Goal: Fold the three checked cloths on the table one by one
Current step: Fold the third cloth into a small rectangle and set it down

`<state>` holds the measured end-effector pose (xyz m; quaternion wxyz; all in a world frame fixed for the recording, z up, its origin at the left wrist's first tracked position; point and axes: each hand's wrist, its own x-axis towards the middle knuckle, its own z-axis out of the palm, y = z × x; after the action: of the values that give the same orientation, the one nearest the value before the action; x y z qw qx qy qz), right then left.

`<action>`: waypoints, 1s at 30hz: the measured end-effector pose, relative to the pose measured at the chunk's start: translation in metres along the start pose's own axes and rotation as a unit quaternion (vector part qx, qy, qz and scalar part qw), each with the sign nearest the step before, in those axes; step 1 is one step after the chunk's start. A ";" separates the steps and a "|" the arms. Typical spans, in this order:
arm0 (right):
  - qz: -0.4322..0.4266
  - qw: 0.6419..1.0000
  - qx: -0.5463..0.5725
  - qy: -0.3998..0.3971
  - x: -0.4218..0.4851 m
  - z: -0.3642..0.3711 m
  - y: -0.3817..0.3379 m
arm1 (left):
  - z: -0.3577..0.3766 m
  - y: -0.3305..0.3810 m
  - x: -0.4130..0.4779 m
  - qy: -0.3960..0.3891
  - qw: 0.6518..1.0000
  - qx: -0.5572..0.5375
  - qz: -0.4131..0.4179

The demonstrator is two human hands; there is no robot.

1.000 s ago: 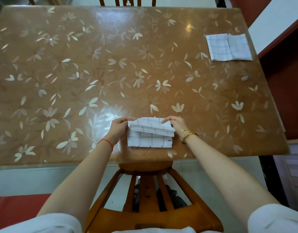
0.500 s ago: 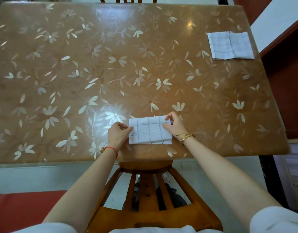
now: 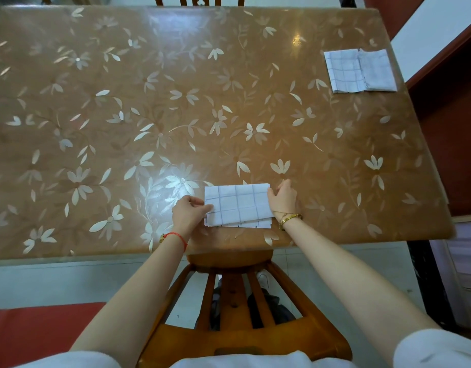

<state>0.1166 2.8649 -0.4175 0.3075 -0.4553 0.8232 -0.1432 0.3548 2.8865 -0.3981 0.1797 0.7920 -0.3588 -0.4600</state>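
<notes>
Two bare hands hold a small folded cloth between them at the near edge of a table. The left hand point(image 3: 190, 212) has curled fingers and pinches the left edge of the white checked cloth point(image 3: 238, 205), thumb on top. The right hand point(image 3: 283, 199) lies over the cloth's right edge with its fingers fairly straight, pressing down rather than gripping. The hands are apart, one at each end of the cloth.

A red string bracelet point(image 3: 176, 236) circles the left wrist, and a gold bangle point(image 3: 290, 218) the right. The cloth is a flat rectangle with several layers showing along its near edge.

The table point(image 3: 229, 115) is glossy brown with a pale flower-and-leaf pattern. At its far right corner, well apart from the hands, lie a large-checked cloth point(image 3: 343, 71) and a fine-checked cloth point(image 3: 379, 70), both folded, side by side and touching.

Below the near edge stands a wooden chair point(image 3: 245, 338), between the person's forearms.
</notes>
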 end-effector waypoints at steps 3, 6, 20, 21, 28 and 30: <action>0.016 0.997 -0.069 -0.040 -0.004 -0.002 0.012 | 0.002 -0.004 -0.006 0.007 1.000 0.030 -0.006; 0.004 0.996 -0.071 -0.057 -0.008 -0.002 0.020 | 0.004 -0.008 -0.006 -0.006 0.998 0.061 -0.016; 0.025 0.989 0.003 -0.144 -0.020 -0.007 0.020 | 0.001 -0.017 -0.007 -0.031 0.999 -0.014 -0.039; 0.022 0.989 0.001 -0.143 -0.021 -0.008 0.021 | 0.001 -0.018 -0.006 -0.022 0.999 -0.016 -0.026; -0.025 0.988 -0.046 -0.143 -0.029 -0.007 0.024 | 0.000 -0.024 -0.011 -0.007 0.998 0.034 0.044; -0.031 0.988 -0.056 -0.141 -0.032 -0.007 0.023 | 0.001 -0.025 -0.011 -0.003 0.996 0.066 0.062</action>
<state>0.1100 2.9040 -0.4117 0.3902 -0.5124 0.7639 -0.0404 0.3610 2.9117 -0.4077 0.1538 0.7772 -0.4372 -0.4257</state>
